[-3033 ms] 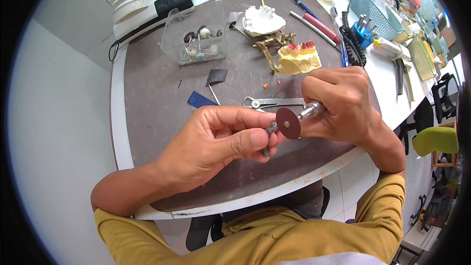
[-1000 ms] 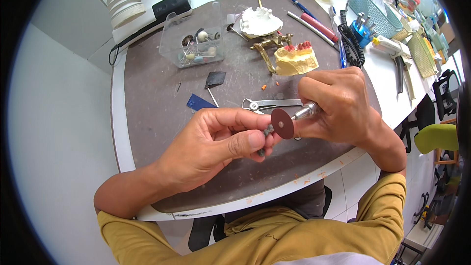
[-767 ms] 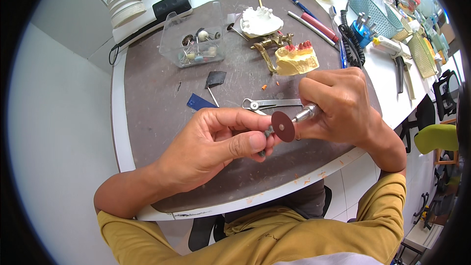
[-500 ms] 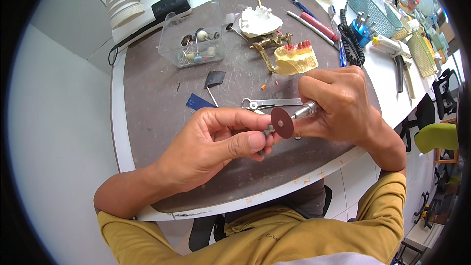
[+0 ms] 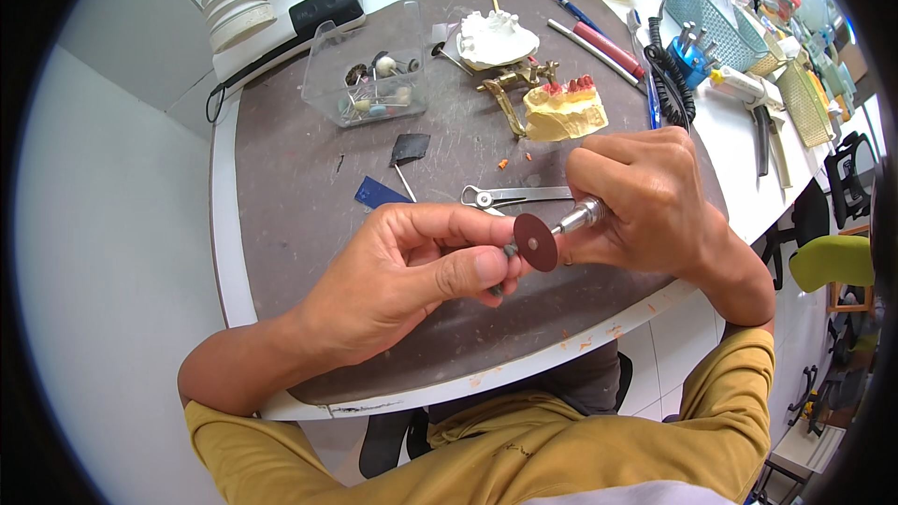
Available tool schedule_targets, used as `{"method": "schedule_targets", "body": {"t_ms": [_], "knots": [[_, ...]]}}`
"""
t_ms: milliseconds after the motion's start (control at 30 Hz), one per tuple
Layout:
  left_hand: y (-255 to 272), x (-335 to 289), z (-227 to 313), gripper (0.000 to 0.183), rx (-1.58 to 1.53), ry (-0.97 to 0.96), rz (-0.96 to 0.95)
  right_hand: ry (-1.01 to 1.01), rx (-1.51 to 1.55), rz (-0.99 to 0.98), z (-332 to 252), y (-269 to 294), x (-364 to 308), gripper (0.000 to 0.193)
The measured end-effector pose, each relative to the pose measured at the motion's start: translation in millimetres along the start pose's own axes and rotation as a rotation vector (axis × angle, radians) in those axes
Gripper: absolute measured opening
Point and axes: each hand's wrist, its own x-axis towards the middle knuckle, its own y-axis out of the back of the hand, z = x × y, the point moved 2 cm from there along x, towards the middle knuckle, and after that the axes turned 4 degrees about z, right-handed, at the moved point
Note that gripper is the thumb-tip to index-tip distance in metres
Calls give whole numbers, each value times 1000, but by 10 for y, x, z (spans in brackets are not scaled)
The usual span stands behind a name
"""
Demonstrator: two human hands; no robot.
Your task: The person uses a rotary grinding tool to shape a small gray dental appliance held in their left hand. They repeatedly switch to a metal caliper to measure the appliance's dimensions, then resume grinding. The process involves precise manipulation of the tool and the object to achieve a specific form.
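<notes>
Between the thumb and fingers of my left hand is a small grey dental metal casting, mostly covered by the fingertips. My right hand grips a silver rotary handpiece that points left. On its tip sits a dark red cutting disc, right beside the casting; I cannot tell whether they touch. Behind my hands a metal caliper lies on the brown mat, partly hidden. Farther back are a yellow dental model with red teeth, a brass articulator and a white plaster model.
A clear box of mounted polishing burs stands at the back left. Near it lie a black abrasive sheet and a blue strip. Pens, a blue bur stand and baskets line the right. A ribbed hose stands far left.
The disc has shifted slightly down and left beside the casting, its face turned a little more. My right hand tilts with the handpiece; my left hand stays nearly in place.
</notes>
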Motion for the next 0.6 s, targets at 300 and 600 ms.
{"method": "schedule_targets", "body": {"t_ms": [300,600], "knots": [[5,-5,1,30,-15,0,-20,-1,-2,-25,6,24,14,58],[3,-3,3,28,-37,9,-14,-4,-14,-17,12,25,9,58]]}}
